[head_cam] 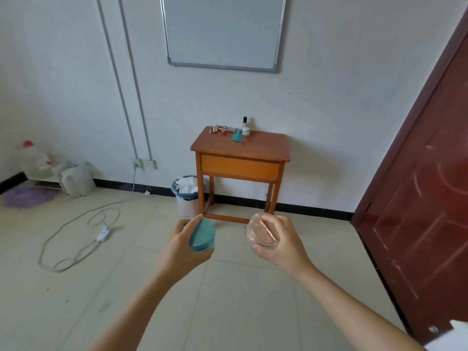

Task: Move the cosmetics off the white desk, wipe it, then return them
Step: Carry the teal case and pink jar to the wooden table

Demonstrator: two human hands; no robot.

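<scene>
My left hand [181,245] grips a teal round case [202,236] out in front of me above the floor. My right hand [279,243] holds a clear pink round container [260,233] at the same height. Ahead by the wall stands a small wooden desk [266,145]. On its back edge lie several cosmetics: a tall bottle with a dark cap [244,122], a small white jar [246,131], a teal flat case [237,136] and a few small sticks and tubes [217,129]. The white desk is not in sight.
A lined bin [187,195] full of paper stands left of the desk's legs. A white cable with a power strip [101,234] loops over the tiled floor at left. Bags [76,178] sit in the left corner. A dark red door [417,198] fills the right side.
</scene>
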